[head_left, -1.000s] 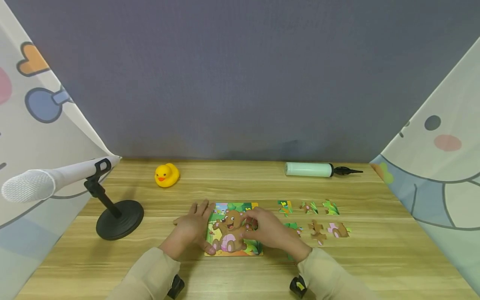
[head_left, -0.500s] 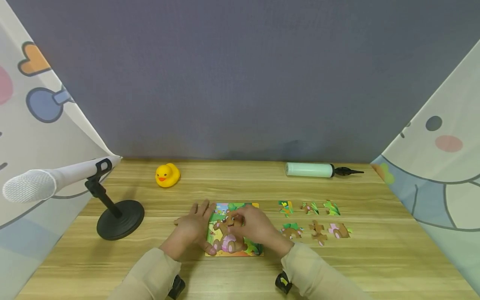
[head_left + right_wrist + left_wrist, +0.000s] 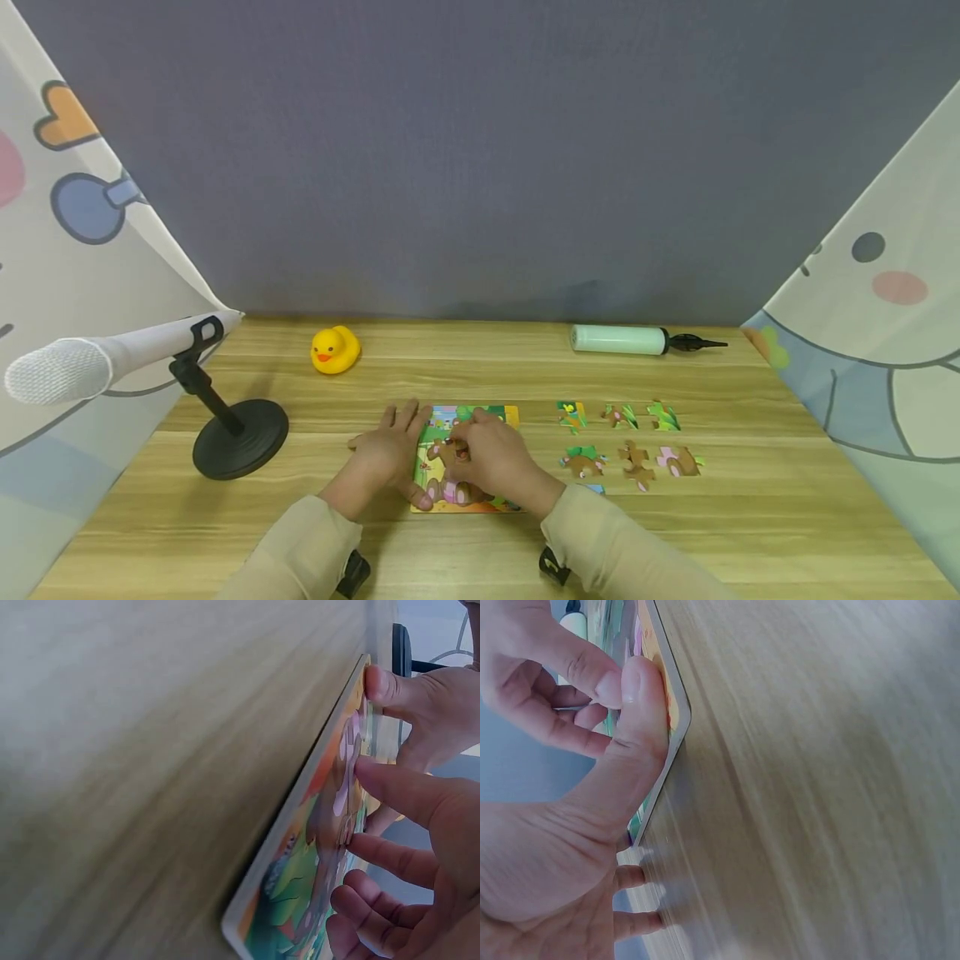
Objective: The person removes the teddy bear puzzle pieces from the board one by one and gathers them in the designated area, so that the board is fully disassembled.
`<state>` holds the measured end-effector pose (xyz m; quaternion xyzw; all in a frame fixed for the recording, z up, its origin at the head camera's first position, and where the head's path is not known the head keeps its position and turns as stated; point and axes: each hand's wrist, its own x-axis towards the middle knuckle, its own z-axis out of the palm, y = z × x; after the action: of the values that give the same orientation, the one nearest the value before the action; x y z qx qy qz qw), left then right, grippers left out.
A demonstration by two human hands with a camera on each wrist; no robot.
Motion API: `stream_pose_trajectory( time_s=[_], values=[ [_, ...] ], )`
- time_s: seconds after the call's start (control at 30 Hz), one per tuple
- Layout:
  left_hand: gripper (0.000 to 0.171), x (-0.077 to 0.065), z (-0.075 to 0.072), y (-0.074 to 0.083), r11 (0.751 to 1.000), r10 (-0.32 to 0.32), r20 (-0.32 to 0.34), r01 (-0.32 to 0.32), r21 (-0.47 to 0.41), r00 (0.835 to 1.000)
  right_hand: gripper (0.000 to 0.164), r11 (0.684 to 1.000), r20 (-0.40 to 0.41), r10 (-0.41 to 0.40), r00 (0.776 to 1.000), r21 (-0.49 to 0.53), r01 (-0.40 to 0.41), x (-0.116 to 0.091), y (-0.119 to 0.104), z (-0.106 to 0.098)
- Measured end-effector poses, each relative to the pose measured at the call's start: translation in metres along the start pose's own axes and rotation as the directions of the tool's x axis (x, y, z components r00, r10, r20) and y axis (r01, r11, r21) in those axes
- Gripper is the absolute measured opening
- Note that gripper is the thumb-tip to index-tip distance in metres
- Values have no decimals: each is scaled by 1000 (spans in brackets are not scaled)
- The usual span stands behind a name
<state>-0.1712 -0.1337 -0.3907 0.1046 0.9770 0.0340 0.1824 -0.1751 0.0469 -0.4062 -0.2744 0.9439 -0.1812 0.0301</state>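
A flat bear jigsaw puzzle board [image 3: 427, 467] lies on the wooden table in the head view, partly covered by both hands. My left hand [image 3: 384, 454] is spread at its left side; in the left wrist view the thumb [image 3: 639, 712] rests on the board's corner. Over the bear's face, my right hand [image 3: 491, 454] pinches a brown puzzle piece [image 3: 460, 451] between thumb and fingers. In the right wrist view, those fingertips [image 3: 361, 841] are down at the board surface. Much of the piece is hidden by the hand.
Several loose puzzle pieces [image 3: 636, 462] lie in rows right of the board, one partly behind the right sleeve. A yellow rubber duck [image 3: 335, 350] and a hand pump [image 3: 618, 339] sit at the back. A microphone on a stand [image 3: 240, 439] is at left.
The right hand has moved left across the board with the piece, from the board's right part to the bear's face. The left hand has stayed in place.
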Motion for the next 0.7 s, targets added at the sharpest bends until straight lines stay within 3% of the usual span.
stream_pose_trajectory(
  time_s=[0.37,0.53,0.7],
  values=[
    [134,-1,0,0,1000,5,-9,-5,-12,1000,43,993,87,101,991,54,-106,11,-8,-6],
    [134,-1,0,-1,999,11,-15,-12,-44,1000,46,993,85,110,990,35,-114,12,-10,-5],
    [134,-2,-1,-1,999,13,-16,-14,-45,1000,36,996,77,88,993,15,-90,11,-9,-6]
  ],
)
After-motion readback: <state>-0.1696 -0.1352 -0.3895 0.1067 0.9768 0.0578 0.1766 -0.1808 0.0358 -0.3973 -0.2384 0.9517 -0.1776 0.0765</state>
